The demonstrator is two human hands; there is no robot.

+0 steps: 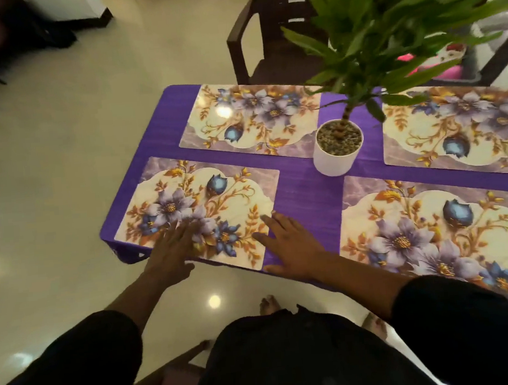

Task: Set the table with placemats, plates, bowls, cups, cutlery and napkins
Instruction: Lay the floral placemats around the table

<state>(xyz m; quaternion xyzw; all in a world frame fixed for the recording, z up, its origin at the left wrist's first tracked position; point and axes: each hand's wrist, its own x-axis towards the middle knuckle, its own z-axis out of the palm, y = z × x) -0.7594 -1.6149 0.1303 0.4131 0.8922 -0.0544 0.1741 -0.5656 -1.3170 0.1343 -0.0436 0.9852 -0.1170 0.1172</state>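
Observation:
Several floral placemats lie on a table with a purple cloth. The near-left placemat lies at the table's front left corner. My left hand rests flat on its front edge, fingers straight. My right hand lies flat with its fingers on the mat's right front corner and the cloth beside it. Another placemat lies behind it, a third at the near right, and a fourth at the far right. Neither hand holds anything.
A white pot with a tall green plant stands in the middle of the table between the mats. A dark brown chair stands behind the table. Glossy tiled floor spreads to the left. A stool is by my legs.

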